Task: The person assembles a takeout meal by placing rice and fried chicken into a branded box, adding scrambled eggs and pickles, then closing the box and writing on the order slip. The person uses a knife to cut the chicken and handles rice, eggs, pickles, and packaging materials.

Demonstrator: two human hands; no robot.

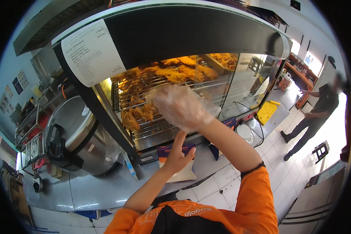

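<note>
My right hand (pixel 178 106), in a clear plastic glove, is raised at the front of a heated display cabinet (pixel 193 32). It is blurred, so whether it holds anything does not show. Beyond and to its left, pieces of fried chicken (pixel 139 112) lie on a wire rack (pixel 155 131), with more fried chicken (pixel 190 73) on a higher rack. My bare left hand (pixel 178 155) is just below, fingers apart, in front of a printed paper food bag (pixel 182 174) on the steel counter (pixel 99 190). Its index fingertip meets the gloved hand's lower edge in this view.
A large lidded rice cooker (pixel 79 137) stands left of the cabinet. A printed slip (pixel 90 52) hangs on its frame. Right are a second paper packet (pixel 216 150), a small white scale (pixel 244 131) and a yellow tray (pixel 266 112). A person (pixel 321 108) in dark clothes stands beyond the counter.
</note>
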